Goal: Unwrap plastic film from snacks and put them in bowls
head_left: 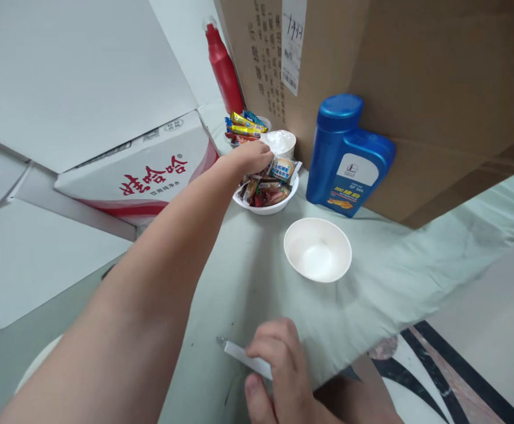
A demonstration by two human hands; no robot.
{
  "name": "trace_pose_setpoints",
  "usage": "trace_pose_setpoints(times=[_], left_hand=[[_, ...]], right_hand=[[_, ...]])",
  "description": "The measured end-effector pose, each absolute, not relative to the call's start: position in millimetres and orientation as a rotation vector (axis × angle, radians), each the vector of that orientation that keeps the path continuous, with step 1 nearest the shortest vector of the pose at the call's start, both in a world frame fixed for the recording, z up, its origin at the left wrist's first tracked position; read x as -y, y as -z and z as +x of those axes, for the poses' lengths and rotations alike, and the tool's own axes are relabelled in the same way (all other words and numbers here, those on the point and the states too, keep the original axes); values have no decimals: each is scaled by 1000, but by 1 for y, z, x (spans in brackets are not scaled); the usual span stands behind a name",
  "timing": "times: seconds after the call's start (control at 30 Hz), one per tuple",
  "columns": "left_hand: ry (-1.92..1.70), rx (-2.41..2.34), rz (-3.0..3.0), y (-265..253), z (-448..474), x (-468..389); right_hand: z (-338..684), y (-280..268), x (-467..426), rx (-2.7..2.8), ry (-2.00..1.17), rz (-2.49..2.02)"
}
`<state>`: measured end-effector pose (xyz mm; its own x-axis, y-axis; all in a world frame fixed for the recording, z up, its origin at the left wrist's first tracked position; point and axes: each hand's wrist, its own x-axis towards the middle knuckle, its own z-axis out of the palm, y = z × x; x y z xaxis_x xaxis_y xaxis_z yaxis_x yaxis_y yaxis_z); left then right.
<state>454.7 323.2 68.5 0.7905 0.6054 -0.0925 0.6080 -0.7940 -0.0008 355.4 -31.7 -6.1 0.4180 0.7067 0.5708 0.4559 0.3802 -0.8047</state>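
Observation:
My left hand reaches far forward, over the back of a white bowl full of small wrapped snacks. Its fingers are curled down beside a white cup with something clear or shiny in its top; what they grip is hidden. Near the front, my right hand is closed around a slim white stick-like thing with a clear tip, whose kind I cannot make out. Between the two hands, to the right, a bare white bowl stands on the cloth.
Behind the cup, a tub holds yellow and blue snack sticks. A red bottle and a blue bottle stand against a large cardboard box. At left is a white-and-red carton. Pale green cloth covers the surface.

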Motion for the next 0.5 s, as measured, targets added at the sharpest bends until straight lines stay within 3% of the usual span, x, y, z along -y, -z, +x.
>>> trace_pose_setpoints(times=[0.5], left_hand=[[395, -1507, 2788, -81, 444, -315]], right_hand=[[333, 5, 25, 1121, -185, -1259]])
